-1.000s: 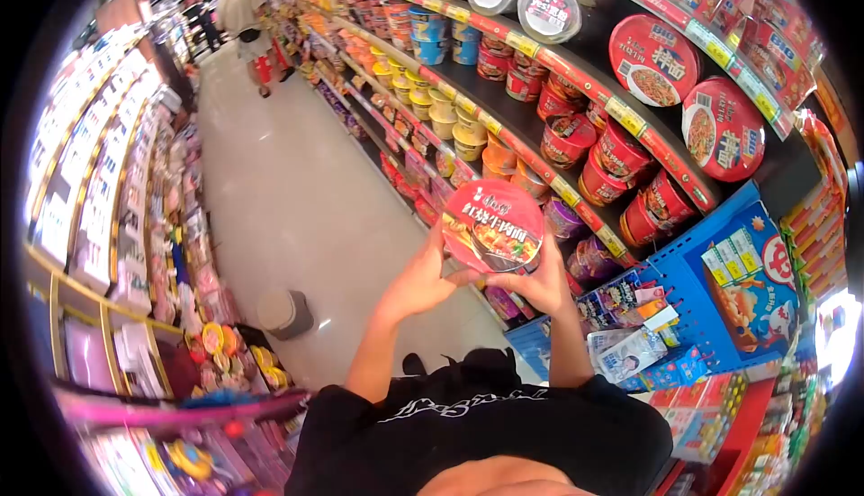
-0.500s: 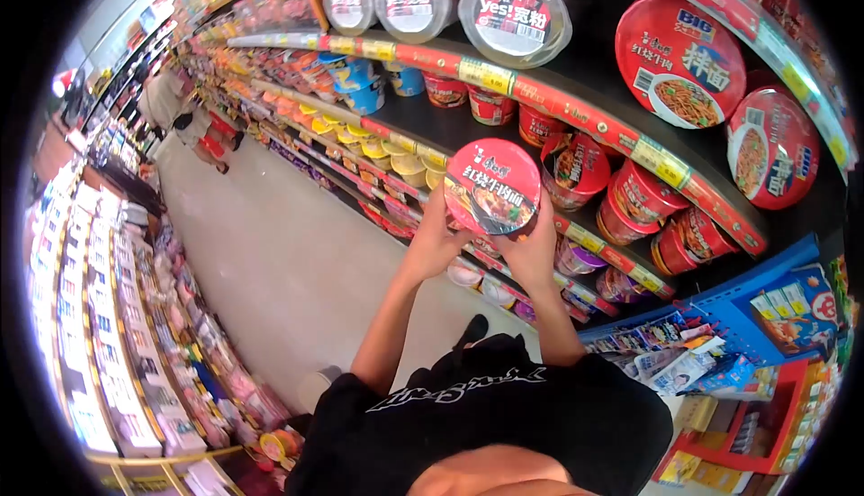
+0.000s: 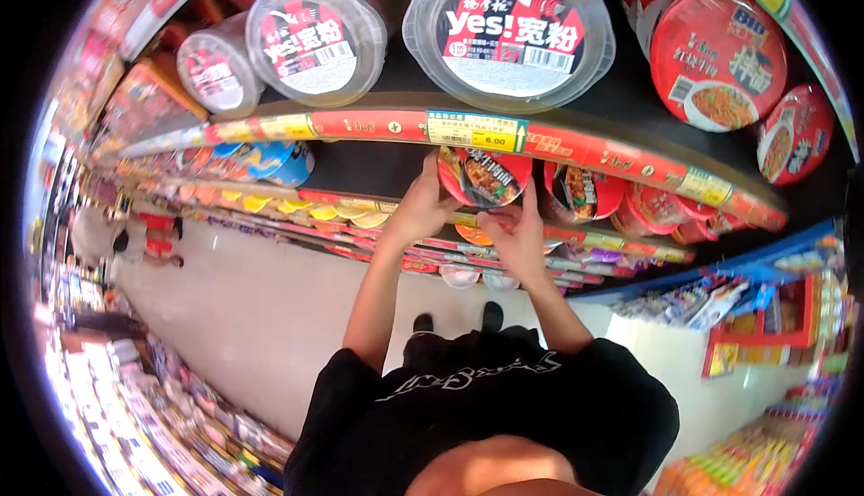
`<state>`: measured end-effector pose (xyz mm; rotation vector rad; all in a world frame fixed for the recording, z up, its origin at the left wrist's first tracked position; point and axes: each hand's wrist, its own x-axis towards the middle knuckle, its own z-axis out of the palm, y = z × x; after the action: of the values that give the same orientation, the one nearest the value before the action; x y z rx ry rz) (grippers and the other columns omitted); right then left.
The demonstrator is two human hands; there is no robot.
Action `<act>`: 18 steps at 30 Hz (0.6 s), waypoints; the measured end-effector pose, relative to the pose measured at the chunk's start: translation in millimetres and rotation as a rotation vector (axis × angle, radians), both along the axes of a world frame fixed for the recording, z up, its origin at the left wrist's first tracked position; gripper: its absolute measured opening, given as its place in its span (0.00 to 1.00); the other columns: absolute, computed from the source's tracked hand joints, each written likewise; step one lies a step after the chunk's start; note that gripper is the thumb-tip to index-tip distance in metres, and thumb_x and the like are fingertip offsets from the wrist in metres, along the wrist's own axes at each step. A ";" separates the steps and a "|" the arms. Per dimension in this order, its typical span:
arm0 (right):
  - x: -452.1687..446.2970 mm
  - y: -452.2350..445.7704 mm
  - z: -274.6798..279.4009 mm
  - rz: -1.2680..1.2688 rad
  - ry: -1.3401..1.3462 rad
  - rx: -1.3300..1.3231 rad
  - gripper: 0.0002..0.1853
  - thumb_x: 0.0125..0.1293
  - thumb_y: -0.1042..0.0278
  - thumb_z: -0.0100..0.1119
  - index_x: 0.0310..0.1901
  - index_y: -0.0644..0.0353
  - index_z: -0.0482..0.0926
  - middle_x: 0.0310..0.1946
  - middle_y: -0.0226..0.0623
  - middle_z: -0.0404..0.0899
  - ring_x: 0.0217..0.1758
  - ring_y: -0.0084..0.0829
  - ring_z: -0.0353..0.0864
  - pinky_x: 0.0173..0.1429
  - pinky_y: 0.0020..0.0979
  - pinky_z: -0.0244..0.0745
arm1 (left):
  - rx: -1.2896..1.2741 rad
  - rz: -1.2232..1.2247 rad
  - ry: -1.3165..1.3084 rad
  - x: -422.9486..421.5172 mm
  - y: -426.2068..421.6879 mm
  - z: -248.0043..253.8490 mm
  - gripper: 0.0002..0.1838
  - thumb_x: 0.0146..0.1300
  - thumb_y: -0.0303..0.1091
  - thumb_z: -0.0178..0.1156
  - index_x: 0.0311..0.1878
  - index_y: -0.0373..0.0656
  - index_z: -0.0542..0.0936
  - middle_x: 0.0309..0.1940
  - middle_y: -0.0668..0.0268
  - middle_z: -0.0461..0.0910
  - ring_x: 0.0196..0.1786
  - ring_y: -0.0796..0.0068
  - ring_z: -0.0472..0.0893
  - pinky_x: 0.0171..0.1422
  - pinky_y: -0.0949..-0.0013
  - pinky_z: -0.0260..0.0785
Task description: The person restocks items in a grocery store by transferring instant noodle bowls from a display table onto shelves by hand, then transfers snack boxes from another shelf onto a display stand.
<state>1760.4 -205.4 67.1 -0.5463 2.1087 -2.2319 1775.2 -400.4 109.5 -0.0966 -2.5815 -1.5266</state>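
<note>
A red instant noodle bowl (image 3: 486, 176), its lid tilted towards me, is at the shelf opening below a red price strip. The strip's edge hides the top of its lid. My left hand (image 3: 421, 212) grips the bowl's left side, fingers curled around it. On the lower right, my right hand (image 3: 517, 235) is closed against the bowl, with its index finger pointing up along the side. To the right of my right hand stands another red noodle bowl (image 3: 583, 192) on the same shelf level, with more red bowls (image 3: 661, 208) beyond it.
Clear-lidded wide-noodle bowls (image 3: 508, 37) sit on the shelf above, beside large red bowls (image 3: 718, 59). Blue tubs (image 3: 292, 165) lie to the left. A blue rack (image 3: 801, 257) is at right. A person (image 3: 94, 239) stands down the aisle (image 3: 261, 316).
The noodle bowl has moved from in front of the shelves into the shelf opening, held by both hands. My view has turned and come closer to the shelves.
</note>
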 end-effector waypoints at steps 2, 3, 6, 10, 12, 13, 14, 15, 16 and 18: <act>4.9 -4.2 -14.1 -0.072 -0.107 0.009 0.56 0.63 0.75 0.73 0.83 0.65 0.42 0.46 0.44 0.83 0.46 0.27 0.84 0.51 0.29 0.83 | 0.186 -0.126 -0.024 -14.6 -14.6 -12.6 0.46 0.62 0.21 0.71 0.78 0.36 0.54 0.67 0.49 0.75 0.71 0.59 0.77 0.74 0.60 0.71; 13.1 -9.3 -8.0 -0.135 -0.189 -0.045 0.54 0.64 0.75 0.73 0.83 0.64 0.44 0.44 0.44 0.84 0.46 0.26 0.84 0.51 0.28 0.83 | 0.277 -0.190 -0.043 -21.3 -20.6 -15.8 0.46 0.63 0.22 0.71 0.78 0.35 0.54 0.67 0.48 0.75 0.71 0.58 0.77 0.74 0.60 0.70; 27.9 -24.4 7.6 -0.208 -0.219 -0.275 0.47 0.66 0.79 0.69 0.81 0.67 0.50 0.48 0.44 0.84 0.51 0.25 0.85 0.55 0.27 0.82 | 0.211 -0.280 -0.094 -30.3 -32.9 -20.0 0.41 0.65 0.24 0.69 0.76 0.31 0.56 0.65 0.46 0.77 0.68 0.58 0.79 0.73 0.59 0.70; 61.5 -35.6 9.8 -0.408 -0.219 -0.188 0.40 0.67 0.77 0.70 0.77 0.67 0.61 0.66 0.42 0.76 0.60 0.26 0.81 0.61 0.30 0.81 | 0.138 -0.316 -0.037 -32.0 -35.9 -25.9 0.39 0.67 0.31 0.69 0.75 0.31 0.60 0.64 0.44 0.79 0.67 0.55 0.81 0.71 0.59 0.72; 81.9 -38.9 16.7 -0.462 -0.200 -0.207 0.39 0.67 0.76 0.71 0.76 0.67 0.61 0.69 0.42 0.72 0.62 0.27 0.80 0.62 0.30 0.81 | 0.143 -0.316 0.016 -29.3 -33.5 -24.7 0.38 0.67 0.33 0.69 0.75 0.34 0.63 0.62 0.45 0.81 0.65 0.54 0.83 0.69 0.59 0.73; 89.3 -35.8 16.9 -0.485 -0.184 -0.203 0.39 0.67 0.76 0.71 0.76 0.67 0.62 0.70 0.42 0.72 0.63 0.27 0.80 0.62 0.30 0.81 | 0.134 -0.315 0.022 -29.6 -31.6 -25.7 0.37 0.68 0.34 0.70 0.74 0.34 0.63 0.62 0.47 0.81 0.64 0.55 0.83 0.69 0.59 0.73; 97.5 -29.0 15.6 -0.508 -0.170 -0.203 0.38 0.67 0.76 0.71 0.75 0.67 0.63 0.71 0.43 0.71 0.63 0.28 0.80 0.62 0.30 0.81 | 0.122 -0.313 0.027 -30.4 -29.2 -29.5 0.37 0.68 0.35 0.70 0.74 0.34 0.63 0.62 0.49 0.81 0.64 0.57 0.83 0.68 0.59 0.74; 107.2 -21.9 13.3 -0.529 -0.157 -0.205 0.37 0.68 0.75 0.71 0.75 0.68 0.63 0.72 0.43 0.70 0.64 0.28 0.80 0.62 0.30 0.81 | 0.107 -0.311 0.032 -29.6 -26.9 -30.9 0.37 0.69 0.36 0.70 0.74 0.34 0.63 0.62 0.50 0.82 0.63 0.59 0.84 0.68 0.60 0.74; 116.2 -15.0 9.7 -0.579 -0.138 -0.242 0.35 0.68 0.75 0.70 0.74 0.68 0.65 0.70 0.44 0.72 0.62 0.29 0.81 0.62 0.30 0.81 | 0.141 -0.325 -0.077 -29.5 -25.6 -27.4 0.38 0.68 0.36 0.71 0.74 0.33 0.64 0.63 0.49 0.80 0.65 0.58 0.82 0.70 0.59 0.71; 132.6 4.6 7.8 -0.651 -0.183 -0.237 0.34 0.69 0.75 0.70 0.73 0.69 0.66 0.69 0.45 0.73 0.60 0.29 0.83 0.62 0.30 0.81 | -0.047 -0.235 0.199 -32.2 -26.2 -39.2 0.38 0.66 0.35 0.71 0.73 0.32 0.64 0.66 0.47 0.77 0.69 0.56 0.78 0.74 0.58 0.67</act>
<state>1893.0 -200.8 75.0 0.4053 2.1505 -2.7285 1743.0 -426.6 70.4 -0.5468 -2.5173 -1.4422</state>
